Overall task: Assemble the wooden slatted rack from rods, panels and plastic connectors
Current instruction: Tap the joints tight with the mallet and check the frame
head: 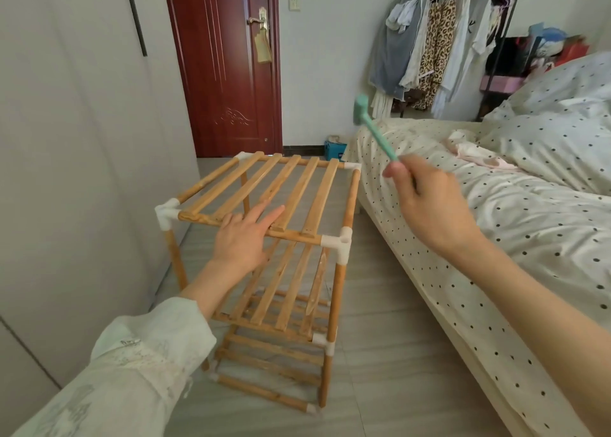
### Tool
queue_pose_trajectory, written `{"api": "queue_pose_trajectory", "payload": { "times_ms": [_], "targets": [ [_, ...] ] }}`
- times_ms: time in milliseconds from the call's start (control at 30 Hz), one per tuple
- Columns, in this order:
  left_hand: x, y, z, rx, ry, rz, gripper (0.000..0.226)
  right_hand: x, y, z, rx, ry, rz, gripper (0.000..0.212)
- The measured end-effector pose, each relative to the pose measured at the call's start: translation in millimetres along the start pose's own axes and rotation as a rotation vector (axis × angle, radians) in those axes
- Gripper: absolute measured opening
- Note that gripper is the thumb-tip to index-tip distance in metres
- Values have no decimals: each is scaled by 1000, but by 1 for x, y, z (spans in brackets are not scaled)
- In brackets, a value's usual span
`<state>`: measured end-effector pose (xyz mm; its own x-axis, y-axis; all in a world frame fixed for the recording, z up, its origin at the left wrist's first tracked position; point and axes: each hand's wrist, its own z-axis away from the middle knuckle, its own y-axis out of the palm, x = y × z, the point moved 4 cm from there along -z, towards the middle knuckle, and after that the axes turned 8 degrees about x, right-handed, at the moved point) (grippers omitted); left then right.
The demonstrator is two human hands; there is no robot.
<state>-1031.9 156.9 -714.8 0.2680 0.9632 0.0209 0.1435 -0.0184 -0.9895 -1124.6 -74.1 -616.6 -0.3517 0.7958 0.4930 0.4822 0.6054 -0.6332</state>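
Observation:
The wooden slatted rack (299,188) stands upright on the floor with three tiers of slats, its rods joined by white plastic connectors (340,243). My left hand (244,235) lies flat, fingers spread, on the near edge of the top slatted panel. My right hand (426,198) is raised to the right of the rack, above the bed's edge, gripping the handle of a small mint-green mallet (370,122). The mallet's head points up and to the left, well above the rack's far right corner connector (352,166).
A bed (496,238) with a polka-dot cover runs close along the rack's right side. A white wardrobe (66,139) stands on the left. A dark red door (228,63) is behind, and a clothes rail (439,39) with hanging garments at the back right.

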Motion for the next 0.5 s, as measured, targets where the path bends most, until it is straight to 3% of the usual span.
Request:
{"api": "queue_pose_trajectory", "payload": {
  "times_ms": [33,67,133,167,300,400,433,500],
  "targets": [
    [0,-1,0,7,1,-2,86,3,1,13,-47,-4,-36,26],
    [1,-1,1,11,0,-7,87,0,14,30,21,37,-20,26],
    [-1,0,3,4,-14,-11,90,-12,54,66,448,189,189,26],
    [-2,0,3,3,-14,-23,91,-21,59,70,494,227,213,27],
    [-1,0,2,-3,-12,-35,92,-17,29,51,42,173,-40,29],
    [-2,0,3,1,-13,-29,90,-26,55,80,389,299,10,33],
    [-2,1,3,6,-11,-35,91,-30,53,82,370,327,-19,34],
    [-2,-1,1,8,-12,-34,91,-24,33,69,122,275,-137,33]
  ]
}}
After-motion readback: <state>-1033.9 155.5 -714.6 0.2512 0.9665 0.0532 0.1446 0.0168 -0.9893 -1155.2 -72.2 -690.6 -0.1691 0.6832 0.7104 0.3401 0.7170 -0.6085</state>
